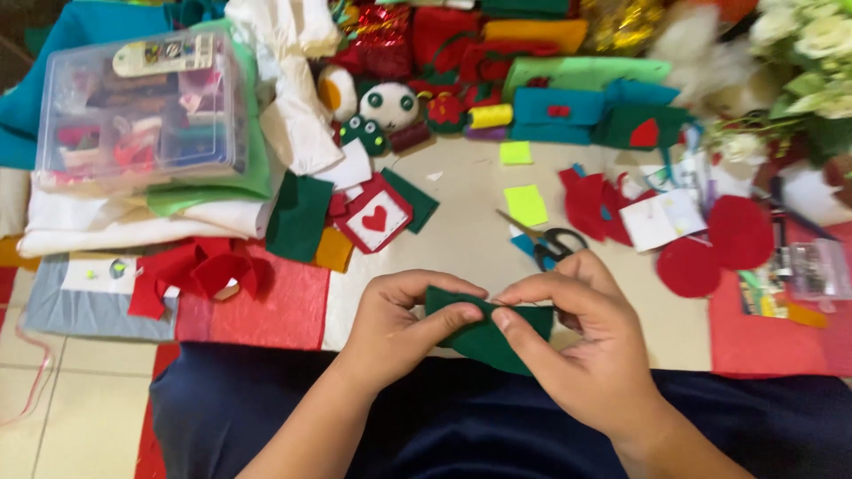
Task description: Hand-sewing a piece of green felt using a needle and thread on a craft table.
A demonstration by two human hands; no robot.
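Note:
My left hand (399, 324) and my right hand (572, 341) both pinch a dark green felt piece (484, 335) low in the middle of the head view, just above my dark blue lap. The left thumb and fingers grip its left edge. The right thumb and forefinger press on its top right edge, where a thin needle may be pinched; it is too small to be sure. Black-handled scissors (550, 244) lie on the beige surface just beyond my right hand.
A clear plastic box (142, 106) of felt scraps sits on folded cloth at the far left. A white square with a red heart (376, 219), yellow felt squares (526, 204), red felt circles (741, 232), stuffed felt toys (388, 105) and white flowers (812, 44) crowd the surface.

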